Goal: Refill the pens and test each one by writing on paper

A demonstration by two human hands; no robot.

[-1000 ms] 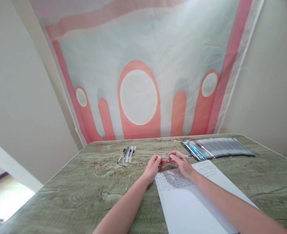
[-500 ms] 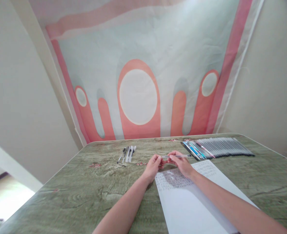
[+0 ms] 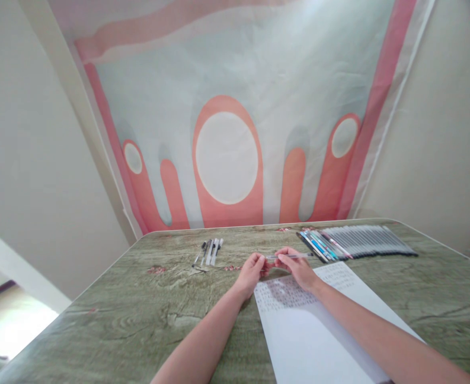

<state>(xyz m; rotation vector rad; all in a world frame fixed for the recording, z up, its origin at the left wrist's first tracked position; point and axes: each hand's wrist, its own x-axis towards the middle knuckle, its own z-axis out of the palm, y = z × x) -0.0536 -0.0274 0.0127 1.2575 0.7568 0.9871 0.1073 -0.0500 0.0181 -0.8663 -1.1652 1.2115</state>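
Between my two hands lies a slim clear pen [image 3: 302,255], held roughly level above the top edge of a sheet of paper. My right hand [image 3: 294,266] pinches its barrel with thumb and fingers. Closed at the pen's left end is my left hand [image 3: 253,272], its fingertips pressed together there. The white paper [image 3: 310,341] lies under my right forearm, with rows of small handwriting across its upper part.
Several pens and pen parts [image 3: 213,252] lie left of my hands. To the right, a long row of clear pens [image 3: 369,241] runs beside several coloured pens [image 3: 321,245]. The wood-patterned table [image 3: 147,320] reaches a wall with a pink and white hanging [image 3: 227,213].
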